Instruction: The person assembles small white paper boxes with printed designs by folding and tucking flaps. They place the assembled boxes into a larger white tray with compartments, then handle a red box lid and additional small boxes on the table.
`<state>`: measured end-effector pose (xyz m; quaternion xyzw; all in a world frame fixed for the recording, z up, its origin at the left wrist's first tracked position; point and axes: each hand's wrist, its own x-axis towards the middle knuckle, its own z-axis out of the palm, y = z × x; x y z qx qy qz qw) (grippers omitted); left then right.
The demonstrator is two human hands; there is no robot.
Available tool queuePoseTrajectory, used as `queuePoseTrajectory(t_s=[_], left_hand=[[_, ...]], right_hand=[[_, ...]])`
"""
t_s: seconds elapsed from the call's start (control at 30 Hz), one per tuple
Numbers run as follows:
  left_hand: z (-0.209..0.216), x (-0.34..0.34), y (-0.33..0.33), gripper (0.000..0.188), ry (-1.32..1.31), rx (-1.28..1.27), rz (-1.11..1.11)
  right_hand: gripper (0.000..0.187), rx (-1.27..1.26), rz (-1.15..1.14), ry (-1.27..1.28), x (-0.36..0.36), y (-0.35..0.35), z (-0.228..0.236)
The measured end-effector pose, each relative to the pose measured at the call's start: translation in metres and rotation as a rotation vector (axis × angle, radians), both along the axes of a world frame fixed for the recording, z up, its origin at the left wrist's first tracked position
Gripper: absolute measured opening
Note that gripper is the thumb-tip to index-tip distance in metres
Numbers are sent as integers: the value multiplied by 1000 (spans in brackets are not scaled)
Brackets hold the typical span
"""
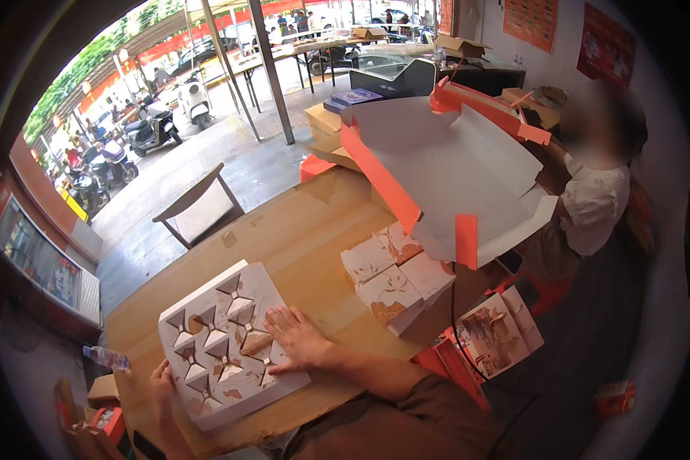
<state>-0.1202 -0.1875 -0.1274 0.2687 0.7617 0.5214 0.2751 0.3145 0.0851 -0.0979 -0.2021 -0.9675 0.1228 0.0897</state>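
Observation:
A white cardboard tray [245, 383] printed with brown flowers lies on the wooden table in front of me. Several diamond-shaped folded openings are cut into its top. My right hand [299, 341] rests flat over the tray's right side, fingers spread. At the tray's left edge, my left hand [162, 387] grips the side, its fingers partly hidden. To the right stand several white boxes [391, 285] with the same brown pattern, pushed together. A large red and grey open carton [445, 169] sits beyond them.
A person [594, 199] in a white top is beside the large carton. A plastic bottle [106, 357] lies by the wooden table's [284, 230] left edge. A chair [203, 207] stands beyond the table. Red boxes and a printed picture sheet [494, 333] are at the right.

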Motion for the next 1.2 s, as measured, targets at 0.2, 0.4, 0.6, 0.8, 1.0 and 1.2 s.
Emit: queuePoseTrajectory(t_s=[0.2, 0.4, 0.6, 0.8, 1.0, 1.2], left_hand=[[-9, 38, 7, 56, 956, -272, 60], [-3, 40, 16, 55, 900, -399, 87], [-43, -5, -3, 63, 575, -59, 67], [-28, -6, 3, 67, -38, 227, 142], [14, -1, 22, 44, -337, 167, 90], [-12, 8, 9, 40, 342, 27, -119]], right_hand=[[117, -49, -9, -15, -2, 3, -5], [117, -21, -7, -19, -2, 2, -8], [119, -44, 11, -64, -5, -2, 0], [120, -64, 2, -67, -3, -1, 0], [121, -62, -6, -58, -2, 2, -2], [125, -124, 79, -29, 6, 1, 17]])
